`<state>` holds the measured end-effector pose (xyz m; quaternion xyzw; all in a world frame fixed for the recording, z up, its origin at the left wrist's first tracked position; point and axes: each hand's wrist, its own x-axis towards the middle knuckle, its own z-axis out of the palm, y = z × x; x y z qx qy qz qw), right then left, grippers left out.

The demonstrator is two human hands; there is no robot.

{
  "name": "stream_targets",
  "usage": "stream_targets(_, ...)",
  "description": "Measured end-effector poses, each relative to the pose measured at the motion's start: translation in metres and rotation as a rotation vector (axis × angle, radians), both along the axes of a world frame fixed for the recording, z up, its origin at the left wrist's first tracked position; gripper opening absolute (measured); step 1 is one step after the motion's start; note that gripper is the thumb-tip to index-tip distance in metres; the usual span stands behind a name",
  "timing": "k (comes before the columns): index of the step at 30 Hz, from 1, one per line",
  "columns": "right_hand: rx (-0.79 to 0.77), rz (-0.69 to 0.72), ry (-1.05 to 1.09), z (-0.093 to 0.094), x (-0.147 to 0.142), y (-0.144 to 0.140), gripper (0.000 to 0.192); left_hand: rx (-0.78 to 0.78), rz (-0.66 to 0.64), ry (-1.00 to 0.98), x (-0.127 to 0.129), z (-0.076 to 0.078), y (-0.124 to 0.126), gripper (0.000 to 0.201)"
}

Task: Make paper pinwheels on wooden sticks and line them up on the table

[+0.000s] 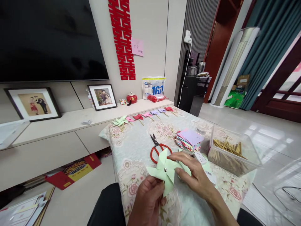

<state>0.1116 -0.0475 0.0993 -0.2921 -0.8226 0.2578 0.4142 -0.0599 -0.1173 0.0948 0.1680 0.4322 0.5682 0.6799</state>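
Hidden behind the pinwheel: left hand fingertips. Too small to read: pink note (handwritten). Cut off at frame bottom: both forearms.
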Motion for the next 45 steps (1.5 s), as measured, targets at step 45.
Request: stream_targets(45, -0.155, -0.248, 0.098, 0.009, -0.022, -0.014, 0.022, 0.38, 0.203, 0.902, 0.002, -0.019, -0.002, 0.015)
